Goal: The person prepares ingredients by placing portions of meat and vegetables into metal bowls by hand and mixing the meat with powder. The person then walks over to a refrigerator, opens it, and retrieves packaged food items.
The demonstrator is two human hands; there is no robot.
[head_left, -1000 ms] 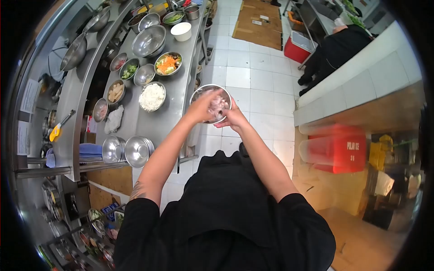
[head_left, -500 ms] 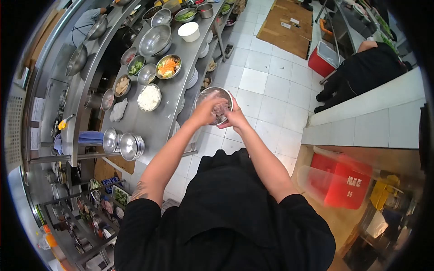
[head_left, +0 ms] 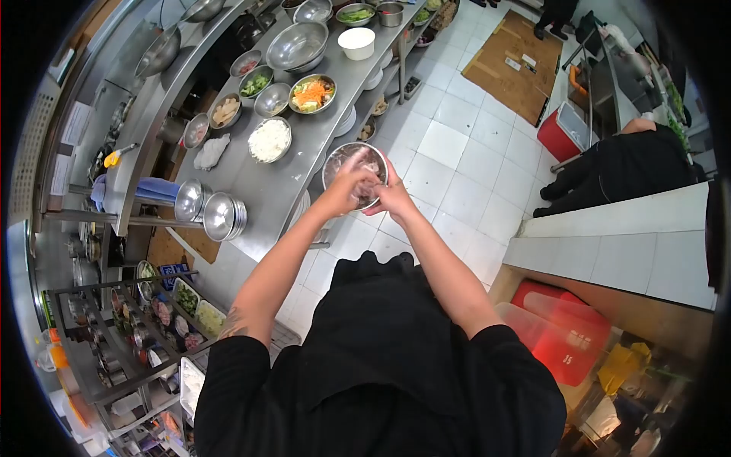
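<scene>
"What surfaces and shapes do you get on your feed?"

"From my remote seat I see a round steel bowl (head_left: 327, 169) with a thin, bright rim and curved walls. Pinkish, soft-looking pieces (head_left: 367, 197) lie in it. The steel counter (head_left: 263, 190) alongside is flat and dull-shining, with stacked bowls (head_left: 220, 216) gleaming near its end and a crumpled pale cloth (head_left: 212, 151) farther along. Smooth square tiles make up the floor (head_left: 434, 183)."

"And the hands?"

"The right hand (head_left: 391, 196) is wrapped on the bowl's right side, thumb by the rim, fingers going underneath. The left hand (head_left: 346, 189) is down inside the bowl with its fingers partly spread. They are blurred on my screen, so I can't fairly tell whether they have hold of any pieces."

"Where does that put the bowl, and how are the arms set?"

"Just past the counter's edge, held up in front of the body. Both forearms reach forward and slant inward from short black sleeves (head_left: 518, 377), coming close together at the bowl. The left wrist bends so the fingers point across the bowl; the right supports it from the side."
</scene>
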